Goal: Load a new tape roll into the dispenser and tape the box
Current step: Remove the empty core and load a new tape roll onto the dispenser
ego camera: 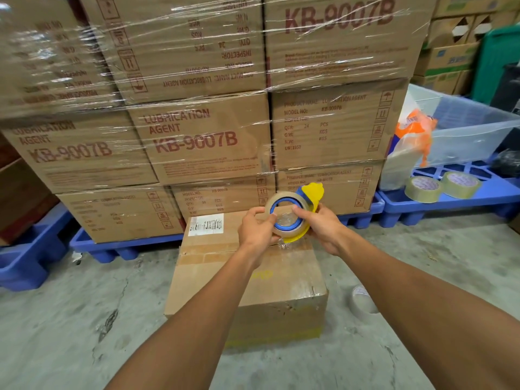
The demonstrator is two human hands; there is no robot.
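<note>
A brown cardboard box (pixel 213 280) with a white label stands on the concrete floor in front of me. Above its top I hold a yellow and blue tape dispenser (pixel 312 197) with a clear tape roll (pixel 284 199) seated on its blue hub. My left hand (pixel 257 228) grips the near left rim of the roll. My right hand (pixel 323 223) grips the dispenser from the right, thumb across the hub. A crumpled strip of clear tape hangs beneath the dispenser, near the box top.
Shrink-wrapped cartons (pixel 197 136) are stacked on blue pallets (pixel 123 243) right behind the box. Two spare tape rolls (pixel 423 188) lie on a blue pallet at right, beside a clear plastic bin (pixel 472 128). Another roll (pixel 361 301) lies on the floor under my right arm.
</note>
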